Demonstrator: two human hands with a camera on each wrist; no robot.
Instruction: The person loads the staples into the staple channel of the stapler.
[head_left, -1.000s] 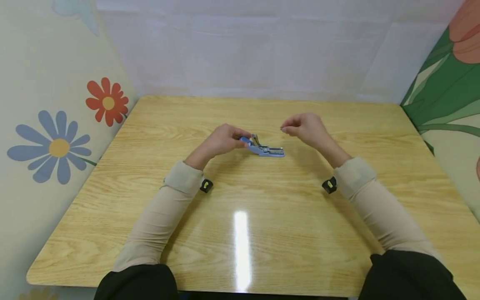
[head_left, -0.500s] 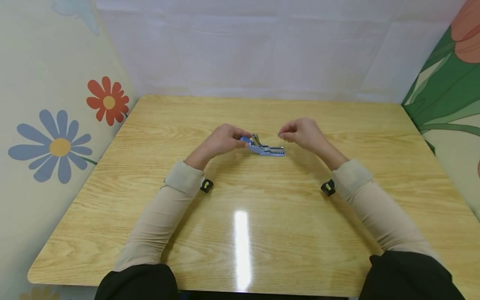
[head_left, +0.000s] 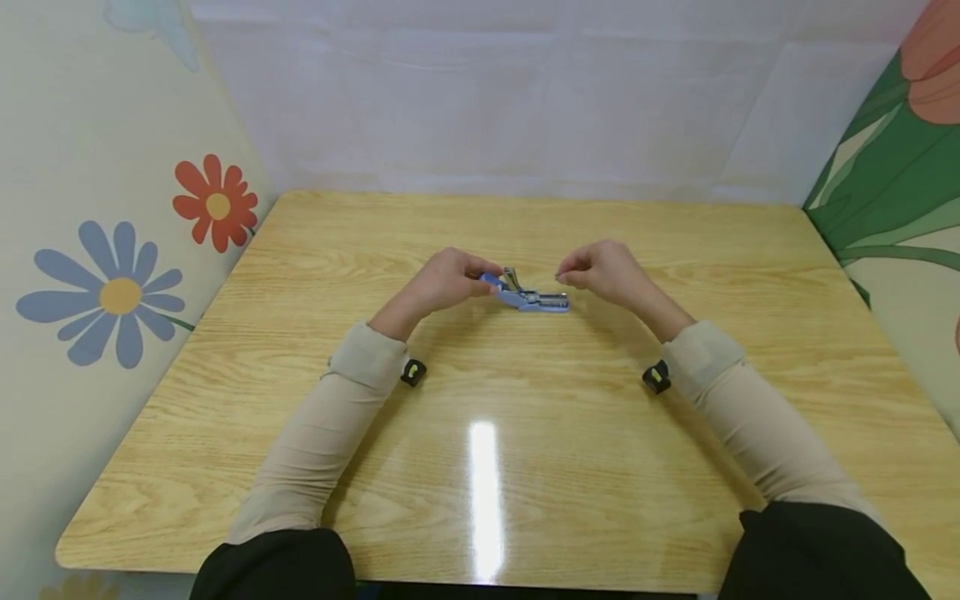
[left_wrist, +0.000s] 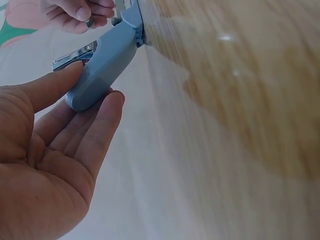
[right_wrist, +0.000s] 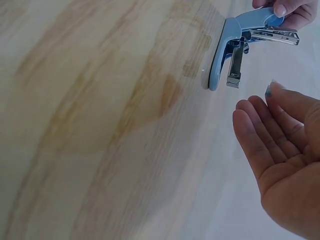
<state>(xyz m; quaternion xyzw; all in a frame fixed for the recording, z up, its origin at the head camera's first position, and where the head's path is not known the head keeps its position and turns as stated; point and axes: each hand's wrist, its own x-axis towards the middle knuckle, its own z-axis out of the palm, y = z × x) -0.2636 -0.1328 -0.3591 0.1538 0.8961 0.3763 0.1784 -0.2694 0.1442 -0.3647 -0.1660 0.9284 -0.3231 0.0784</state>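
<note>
A blue stapler (head_left: 543, 305) stands with its base on the table, its top folded back and its metal parts bared. My left hand (head_left: 446, 279) grips the raised blue top between thumb and fingers, as the left wrist view (left_wrist: 55, 145) shows. To the right of the stapler and a little above it, my right hand (head_left: 607, 268) pinches a tiny grey piece (right_wrist: 268, 91) that looks like a short strip of staples. The metal magazine (right_wrist: 235, 70) points toward the right fingertips without touching them. Most of the tiny piece is hidden by the fingers.
The wooden table (head_left: 480, 375) carries a bright light reflection near its front. A white sheet (head_left: 487, 100) hangs behind it. Flower-printed panels (head_left: 120, 296) stand along both sides.
My right hand has moved slightly down and left, closer to the stapler, then nearly stopped. The left hand and the stapler have stayed in place.
</note>
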